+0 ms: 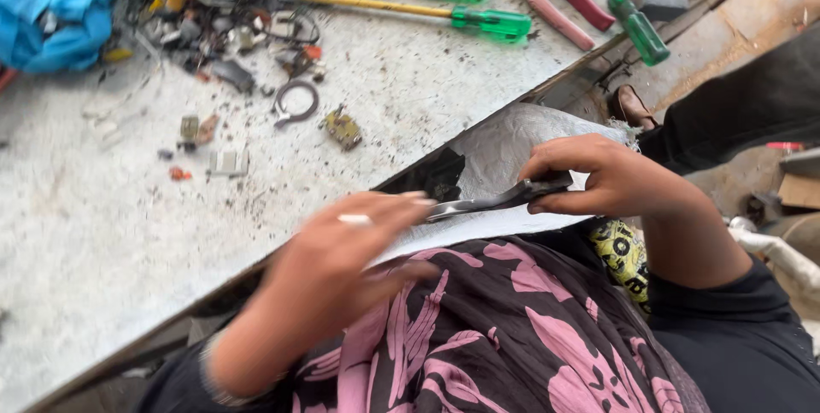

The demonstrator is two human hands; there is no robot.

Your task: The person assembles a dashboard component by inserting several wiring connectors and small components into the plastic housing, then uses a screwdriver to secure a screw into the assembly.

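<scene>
Gripping metal scissors (504, 199), right hand (615, 178) cuts white sheet (530, 144).

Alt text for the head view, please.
The right hand holds scissors against a sheet of white paper that the blurred left hand steadies, beside a speckled workbench strewn with green-handled screwdrivers and small parts.

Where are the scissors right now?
In the head view, the scissors sit right of centre, gripped by the right hand, their blades pointing toward the left hand over the white sheet, just below the workbench edge.
</scene>
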